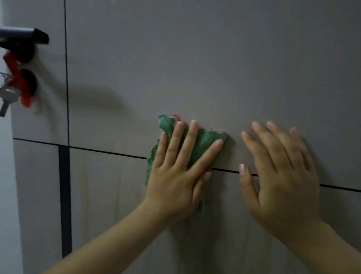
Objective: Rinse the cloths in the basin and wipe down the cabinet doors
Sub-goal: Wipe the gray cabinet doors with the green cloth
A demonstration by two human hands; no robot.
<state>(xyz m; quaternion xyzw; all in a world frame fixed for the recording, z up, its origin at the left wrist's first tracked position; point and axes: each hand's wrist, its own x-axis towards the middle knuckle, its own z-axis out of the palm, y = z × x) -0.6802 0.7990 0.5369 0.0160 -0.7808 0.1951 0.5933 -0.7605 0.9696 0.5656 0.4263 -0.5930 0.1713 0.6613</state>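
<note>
Pressing flat under the left hand (174, 174) — crumpled green cloth (202, 144), pink-edged.

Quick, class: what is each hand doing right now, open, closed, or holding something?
Left hand: open, straight fingers pressing the green cloth flat on the cabinet door.
Right hand: open, flat on the door, holding nothing.

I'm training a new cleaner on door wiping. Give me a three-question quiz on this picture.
1. True or false: the left hand presses the green cloth flat on the door panel.
2. What does the right hand hold?
3. The keys hang: A) left of the cloth, B) right of it.

Key: 1 true. 2 nothing; it lies flat on the panel. 3 A.
</note>
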